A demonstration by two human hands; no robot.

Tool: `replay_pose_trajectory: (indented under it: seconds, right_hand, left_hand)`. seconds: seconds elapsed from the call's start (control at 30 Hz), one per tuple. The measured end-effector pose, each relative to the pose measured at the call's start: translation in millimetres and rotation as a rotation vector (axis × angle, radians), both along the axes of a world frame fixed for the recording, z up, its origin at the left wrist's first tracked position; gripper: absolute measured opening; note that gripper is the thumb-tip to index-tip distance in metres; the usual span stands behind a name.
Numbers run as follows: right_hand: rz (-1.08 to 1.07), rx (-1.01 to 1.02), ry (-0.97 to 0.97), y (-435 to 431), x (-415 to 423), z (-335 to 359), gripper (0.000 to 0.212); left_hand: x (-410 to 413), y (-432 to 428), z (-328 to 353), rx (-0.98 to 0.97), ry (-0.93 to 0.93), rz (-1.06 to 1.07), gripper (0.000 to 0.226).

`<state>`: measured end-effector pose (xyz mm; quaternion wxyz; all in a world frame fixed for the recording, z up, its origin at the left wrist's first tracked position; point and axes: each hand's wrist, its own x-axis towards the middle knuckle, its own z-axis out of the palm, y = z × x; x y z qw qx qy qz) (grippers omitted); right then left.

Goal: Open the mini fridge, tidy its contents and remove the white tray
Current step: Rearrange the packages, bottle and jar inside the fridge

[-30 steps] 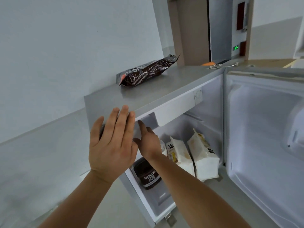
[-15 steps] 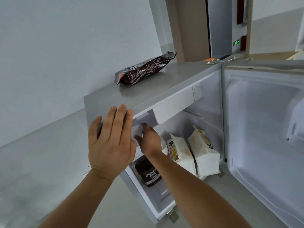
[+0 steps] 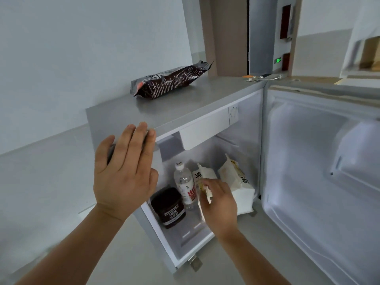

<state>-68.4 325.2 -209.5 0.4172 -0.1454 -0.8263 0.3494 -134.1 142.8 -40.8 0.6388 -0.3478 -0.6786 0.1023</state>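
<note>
Hands at the open mini fridge [image 3: 195,103]: left hand [image 3: 123,175] flat on its top, fingers straight; right hand [image 3: 220,204] inside, fingers curled round the near milk carton [image 3: 202,174] on its floor. Soft-walled, probably liquid-heavy; best held mid-body.

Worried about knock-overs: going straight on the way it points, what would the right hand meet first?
The right hand would likely meet the nearer white gable-top paper carton; whether they touch now is unclear.

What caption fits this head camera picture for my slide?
Left hand rests on the open mini fridge; right hand touches a white carton inside.
</note>
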Motion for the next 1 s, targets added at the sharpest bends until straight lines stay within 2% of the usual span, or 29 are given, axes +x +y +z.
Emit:
replay_pose_trajectory:
  seconds: [0.1,0.23,0.3,0.37,0.5,0.6,0.7,0.8,0.9,1.0]
  right_hand:
    - [-0.093,-0.001,-0.151,19.0,11.0,-15.6,0.051]
    - [0.005,0.125,-0.422,17.2,-8.7,-24.6,0.079]
    - [0.006,0.193,-0.498,16.6,-21.9,-28.4,0.082]
    - [-0.015,0.258,-0.554,19.2,-31.4,-32.0,0.075]
    - [0.0,0.284,-0.544,33.0,-35.2,-38.7,0.063]
    - [0.078,0.275,-0.492,39.9,-23.7,-43.6,0.068]
    - [0.091,0.252,-0.241,42.1,3.4,-51.3,0.061]
    - [-0.136,0.069,-0.04,56.2,26.1,-63.2,0.046]
    - [-0.243,-0.217,-0.149,71.1,26.0,-60.8,0.058]
    - [-0.196,-0.213,-0.326,75.1,11.6,-54.8,0.08]
  left_hand:
    - [0.8,0.0,0.2,0.008,-0.006,0.003,0.059]
    - [1.2,-0.8,-0.1,-0.001,-0.014,-0.006,0.06]
    - [-0.2,-1.0,-0.7,-0.001,-0.016,-0.015,0.06]
    - [-1.9,-1.3,-1.6,0.001,-0.013,-0.023,0.06]
    - [-3.5,-1.3,-2.2,0.012,-0.008,-0.041,0.06]
    - [-3.3,-0.7,-2.1,0.01,-0.004,-0.049,0.06]
    - [-3.9,-1.4,-2.2,0.012,0.005,-0.045,0.06]
    - [-3.2,-0.5,-2.3,0.009,0.004,-0.03,0.06]
    - [-1.4,-0.3,-1.8,0.008,-0.007,-0.021,0.06]
    - [-1.0,-1.1,-1.9,0.01,-0.003,-0.021,0.06]
